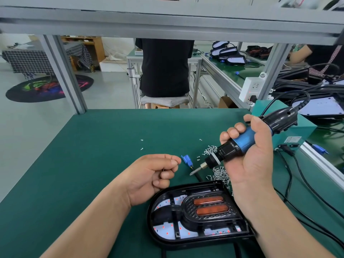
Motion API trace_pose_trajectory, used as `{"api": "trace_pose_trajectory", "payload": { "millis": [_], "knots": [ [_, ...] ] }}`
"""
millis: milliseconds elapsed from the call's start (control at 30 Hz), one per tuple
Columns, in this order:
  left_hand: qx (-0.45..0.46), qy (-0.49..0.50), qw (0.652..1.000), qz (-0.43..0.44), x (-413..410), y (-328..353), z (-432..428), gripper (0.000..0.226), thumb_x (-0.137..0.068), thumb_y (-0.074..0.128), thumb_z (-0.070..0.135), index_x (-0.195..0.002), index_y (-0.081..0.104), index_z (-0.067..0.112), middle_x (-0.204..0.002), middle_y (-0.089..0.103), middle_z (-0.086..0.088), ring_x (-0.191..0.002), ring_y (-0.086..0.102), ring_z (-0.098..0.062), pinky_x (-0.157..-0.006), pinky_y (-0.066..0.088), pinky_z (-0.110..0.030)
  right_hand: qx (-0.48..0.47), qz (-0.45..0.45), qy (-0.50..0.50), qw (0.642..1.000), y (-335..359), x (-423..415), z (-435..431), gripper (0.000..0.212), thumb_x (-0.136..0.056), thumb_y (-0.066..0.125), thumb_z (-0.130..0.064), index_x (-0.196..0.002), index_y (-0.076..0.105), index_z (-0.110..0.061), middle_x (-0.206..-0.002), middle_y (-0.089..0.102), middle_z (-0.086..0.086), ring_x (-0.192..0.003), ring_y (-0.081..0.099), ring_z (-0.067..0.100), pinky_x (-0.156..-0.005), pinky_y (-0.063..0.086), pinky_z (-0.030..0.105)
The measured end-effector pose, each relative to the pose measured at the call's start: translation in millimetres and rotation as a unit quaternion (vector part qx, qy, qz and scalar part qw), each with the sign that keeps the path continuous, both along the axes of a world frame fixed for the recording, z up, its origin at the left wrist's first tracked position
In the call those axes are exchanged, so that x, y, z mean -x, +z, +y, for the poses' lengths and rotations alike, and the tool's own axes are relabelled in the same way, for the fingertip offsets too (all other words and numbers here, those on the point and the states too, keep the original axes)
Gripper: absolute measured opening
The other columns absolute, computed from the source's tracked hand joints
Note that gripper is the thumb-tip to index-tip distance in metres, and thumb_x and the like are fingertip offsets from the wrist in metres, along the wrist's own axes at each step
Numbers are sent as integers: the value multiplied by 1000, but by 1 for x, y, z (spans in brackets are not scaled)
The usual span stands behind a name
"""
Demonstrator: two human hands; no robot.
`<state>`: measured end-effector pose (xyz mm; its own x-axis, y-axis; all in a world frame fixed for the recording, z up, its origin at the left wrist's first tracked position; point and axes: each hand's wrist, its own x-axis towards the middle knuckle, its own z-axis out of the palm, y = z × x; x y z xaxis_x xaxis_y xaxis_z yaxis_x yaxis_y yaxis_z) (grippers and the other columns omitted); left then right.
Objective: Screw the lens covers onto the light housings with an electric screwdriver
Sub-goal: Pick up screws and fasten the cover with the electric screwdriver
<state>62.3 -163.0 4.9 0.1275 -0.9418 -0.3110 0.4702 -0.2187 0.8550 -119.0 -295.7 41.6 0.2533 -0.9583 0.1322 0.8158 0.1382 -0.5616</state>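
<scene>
We note the right hand (250,162) gripping the screwdriver (243,140) above the light housing (161,240); the left hand (149,178) is curled, contents indiscernible.

mat (74,164): matt green | light housing (167,215): glossy black plastic | screws (220,174): shiny metal

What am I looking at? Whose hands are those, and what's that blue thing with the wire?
This comes from a camera worn on a person's head, looking down at their own hands. The right hand grips an electric screwdriver, a tool that spins screws in. The left hand has curled fingers, thumb against forefinger; it may pinch a screw, but that is too small to tell. On the green table lie a heap of little silver screws and a black light housing with two orange strips inside.
</scene>
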Motion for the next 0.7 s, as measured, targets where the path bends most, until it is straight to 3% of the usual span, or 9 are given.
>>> {"api": "trace_pose_trajectory", "payload": {
  "millis": [367,500,700],
  "knots": [
    [-3,3,1000,7,0,0,1,19,-79,72,3,-98,70,5,-84,64,-8,-53,38,-7,-41,23,-16,-45,-21,-24,998,16,-17,-7,12,-98,68,-17,-101,56,-15,-76,56,0,-61,53,15,-66,52,31],
    [0,-2,1000,2,0,0,1,15,-86,74,-4,-98,71,5,-86,66,-10,-52,39,-6,-39,25,-14,-45,-21,-16,999,11,-19,-7,12,-99,68,-17,-100,56,-15,-77,56,0,-62,53,15,-68,53,32],
    [20,-15,1000,-8,2,-1,0,13,-86,73,1,-99,70,4,-87,68,-10,-53,39,-5,-38,27,-13,-35,-14,-19,999,9,-19,-7,10,-99,67,-17,-98,57,-15,-77,56,0,-63,53,15,-69,53,32]
  ]
}}
